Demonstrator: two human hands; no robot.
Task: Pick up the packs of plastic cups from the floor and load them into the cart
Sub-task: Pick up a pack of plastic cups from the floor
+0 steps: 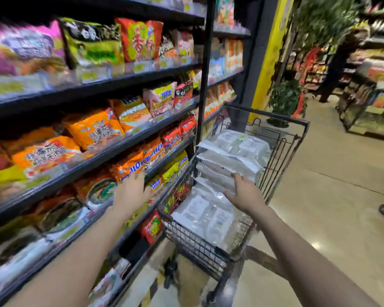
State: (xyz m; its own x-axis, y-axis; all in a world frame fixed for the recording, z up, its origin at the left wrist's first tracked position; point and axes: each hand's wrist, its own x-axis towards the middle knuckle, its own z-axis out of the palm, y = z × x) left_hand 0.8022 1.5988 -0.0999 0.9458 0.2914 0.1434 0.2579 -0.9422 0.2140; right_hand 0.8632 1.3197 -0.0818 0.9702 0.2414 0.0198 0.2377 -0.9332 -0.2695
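Observation:
A black wire cart [282,151] stands in the aisle beside the shelves. It is piled with several clear packs of plastic cups [233,151], stacked from the near end to the far end. My right hand [244,193] reaches over the cart with fingers spread, its fingertips at the edge of a pack in the middle of the pile. My left hand [131,191] hovers open to the left of the cart, in front of the shelf, holding nothing. The picture is blurred by motion.
Tall black shelves [111,151] full of orange, red and green noodle bags run along the left, close to the cart. Tan floor [333,196] opens to the right. Potted plants [284,100] and more displays stand beyond the cart.

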